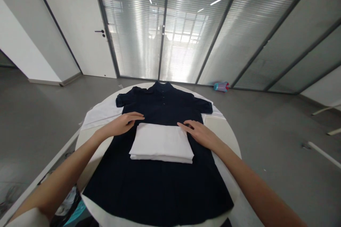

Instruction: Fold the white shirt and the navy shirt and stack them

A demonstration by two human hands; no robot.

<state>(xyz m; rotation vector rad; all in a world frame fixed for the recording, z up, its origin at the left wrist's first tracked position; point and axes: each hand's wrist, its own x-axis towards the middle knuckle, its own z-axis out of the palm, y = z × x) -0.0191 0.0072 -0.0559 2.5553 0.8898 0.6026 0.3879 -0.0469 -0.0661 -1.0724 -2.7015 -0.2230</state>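
Note:
A dark navy short-sleeved dress with a buttoned collar lies spread flat, its collar at the far side. On its middle rests a neatly folded white cloth, a thick stack of layers. My left hand hovers over the dress by the cloth's far left corner, fingers stretched out and holding nothing. At the far right corner is my right hand, fingers apart, its fingertips at or just above the cloth's edge; whether they touch it I cannot tell.
Under the dress is a round white table, with white fabric showing at its left. A blue and red patterned object lies on the floor by the glass partition. Several items sit below the table at lower left.

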